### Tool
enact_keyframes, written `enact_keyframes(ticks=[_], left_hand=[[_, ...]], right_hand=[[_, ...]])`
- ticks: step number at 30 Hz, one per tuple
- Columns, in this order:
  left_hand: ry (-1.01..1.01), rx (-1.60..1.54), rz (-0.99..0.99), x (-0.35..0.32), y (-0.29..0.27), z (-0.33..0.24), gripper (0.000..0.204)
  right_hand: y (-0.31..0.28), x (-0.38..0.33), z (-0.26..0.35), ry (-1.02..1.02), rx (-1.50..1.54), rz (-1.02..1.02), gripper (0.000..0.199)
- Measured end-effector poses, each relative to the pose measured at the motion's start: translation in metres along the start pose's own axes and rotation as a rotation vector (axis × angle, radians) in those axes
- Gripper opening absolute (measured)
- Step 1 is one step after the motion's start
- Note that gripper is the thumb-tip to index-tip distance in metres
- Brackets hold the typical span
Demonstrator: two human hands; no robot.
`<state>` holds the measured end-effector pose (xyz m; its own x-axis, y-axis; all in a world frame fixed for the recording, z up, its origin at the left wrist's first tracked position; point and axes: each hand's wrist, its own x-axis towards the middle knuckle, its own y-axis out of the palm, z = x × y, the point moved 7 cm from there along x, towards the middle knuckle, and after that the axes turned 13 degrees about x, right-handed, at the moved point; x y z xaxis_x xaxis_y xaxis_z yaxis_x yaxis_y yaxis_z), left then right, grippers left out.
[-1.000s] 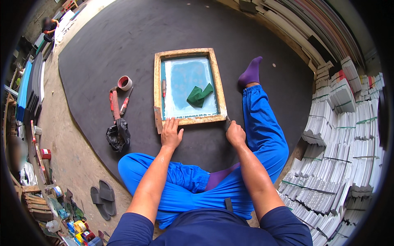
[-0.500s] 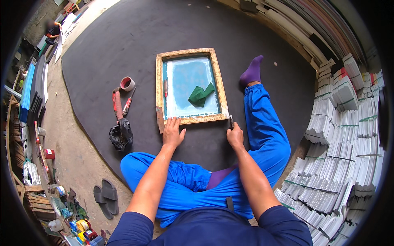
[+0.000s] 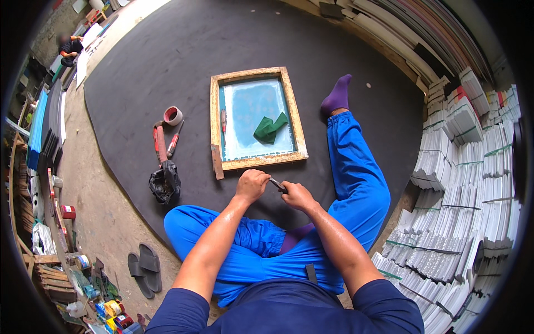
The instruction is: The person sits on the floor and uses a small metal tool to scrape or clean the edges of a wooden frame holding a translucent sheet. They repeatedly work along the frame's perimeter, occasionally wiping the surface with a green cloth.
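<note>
In front of my crossed legs, my right hand (image 3: 296, 196) grips a small dark hand tool with a metal head (image 3: 277, 185); its exact kind is unclear. My left hand (image 3: 253, 185) is closed at the metal end, its fingers curled; whatever they pinch there is hidden. Just beyond both hands lies a worn wooden frame (image 3: 296, 111) with a blue and whitish mesh panel (image 3: 250, 103). A crumpled green cloth (image 3: 270, 129) rests on the panel, and a slim red-handled tool (image 3: 223, 120) lies along its left side. A rusty flat metal piece (image 3: 217, 161) leans at the frame's near left corner.
Left of the frame sit a tape roll (image 3: 173, 116), a red-handled screwdriver (image 3: 174, 142), and a hammer-like tool (image 3: 161, 142) by a black plastic bag (image 3: 164, 183). Bundled white strips (image 3: 439, 222) are stacked at right. Sandals (image 3: 144, 270) and paint cans lie left. Another person (image 3: 69, 49) sits far left.
My left hand has left the frame's near edge and closed at the tool's metal end. My right hand has brought the tool from the frame's corner inward, toward my left hand.
</note>
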<state>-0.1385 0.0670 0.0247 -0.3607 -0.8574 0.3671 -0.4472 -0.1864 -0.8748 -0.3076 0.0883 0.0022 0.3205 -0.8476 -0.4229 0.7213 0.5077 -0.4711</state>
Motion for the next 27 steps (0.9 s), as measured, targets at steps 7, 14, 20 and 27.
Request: enact_keyframes(ticks=[7,14,20,27], left_hand=[[-0.404,-0.024,0.145,-0.02,0.003,0.03,0.013],[-0.808,0.113,0.255,-0.061,-0.039,0.113,0.02],[-1.133,0.108,0.069,-0.1,-0.058,0.171,0.025],[-1.317,0.231,0.191,-0.128,-0.047,0.191,0.026]], right_hand=[[-0.001,0.004,-0.016,0.097,0.168,0.103,0.038],[-0.091,0.022,-0.046,0.223,0.113,-0.27,0.034],[-0.105,0.047,-0.074,0.349,0.07,-0.172,0.022],[-0.11,0.059,-0.08,0.359,-0.029,-0.145,0.022]])
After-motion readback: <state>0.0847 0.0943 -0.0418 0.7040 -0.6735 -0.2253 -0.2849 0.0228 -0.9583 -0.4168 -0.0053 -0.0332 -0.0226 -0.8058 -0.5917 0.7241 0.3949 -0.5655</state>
